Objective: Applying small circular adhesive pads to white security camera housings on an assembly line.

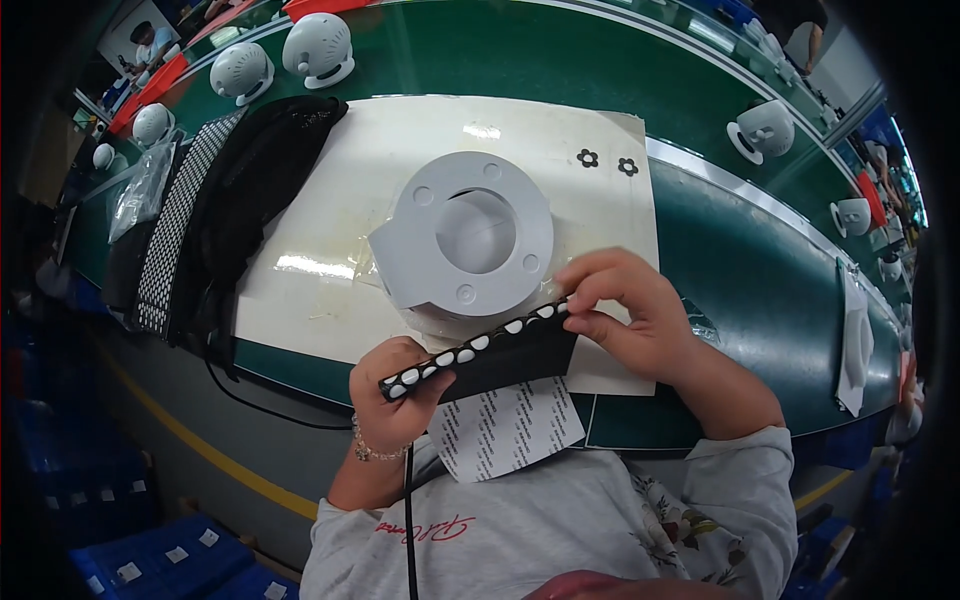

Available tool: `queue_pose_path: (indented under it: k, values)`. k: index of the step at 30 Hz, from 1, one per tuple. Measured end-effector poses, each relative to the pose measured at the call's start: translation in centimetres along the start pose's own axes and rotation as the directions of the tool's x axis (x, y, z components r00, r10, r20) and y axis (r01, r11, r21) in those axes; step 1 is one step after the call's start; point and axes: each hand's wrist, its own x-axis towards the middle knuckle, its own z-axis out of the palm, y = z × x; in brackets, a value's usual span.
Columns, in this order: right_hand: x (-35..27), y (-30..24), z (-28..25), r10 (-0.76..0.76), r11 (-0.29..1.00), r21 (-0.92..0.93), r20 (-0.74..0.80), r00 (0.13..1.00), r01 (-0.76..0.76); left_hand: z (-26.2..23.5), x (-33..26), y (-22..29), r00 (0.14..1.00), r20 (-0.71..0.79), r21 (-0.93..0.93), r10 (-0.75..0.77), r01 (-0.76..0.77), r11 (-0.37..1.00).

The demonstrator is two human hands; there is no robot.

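My left hand [394, 396] grips one end of a bent black sheet of foam pads [510, 365], whose turned edge shows a row of white round spots. At the sheet's other end the thumb and fingers of my right hand [625, 312] are pinched together on its edge. Beyond the sheet lies a white ring-shaped plastic base [410, 228] with a flat tab at its left and several round recesses. A printed white backing paper [506, 432] hangs below the black sheet, in front of my shirt. Anything small between my right fingertips cannot be made out.
The base rests on a cream board [600, 225] that bears two black flower-shaped pieces [588, 158]. Left of it are a heap of black cloth [262, 165] and a white-dotted black strip [180, 225]. White fan-like units [318, 50] stand on the green conveyor [520, 60] behind.
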Motion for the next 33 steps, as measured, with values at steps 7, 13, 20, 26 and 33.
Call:
queue_pose_path:
  k: [7,13,20,26,33]
  values:
    - [0.9,-1.1,1.2,-0.391,0.840,-0.435,-0.076,0.917,0.323,-0.1,0.2,0.0,0.994,0.088,0.139,0.058,-0.070,0.988]
    - [0.8,-1.8,1.7,-0.471,0.806,-0.423,-0.039,0.881,0.413,0.1,0.3,0.3,0.992,0.096,0.195,0.085,-0.102,0.975]
    - [1.9,-1.9,3.3,-0.513,0.815,-0.319,-0.008,0.858,0.484,0.3,0.8,0.5,0.987,0.136,0.155,0.085,-0.106,0.982]
    - [2.8,-2.3,1.8,-0.493,0.870,-0.098,-0.114,0.862,0.484,-0.2,0.7,0.5,0.993,0.106,0.186,0.048,-0.067,0.980]
    - [9.3,-1.1,-0.3,-0.059,0.979,0.162,-0.345,0.937,0.121,0.3,1.6,-0.4,0.923,0.108,0.349,0.369,-0.383,0.855]
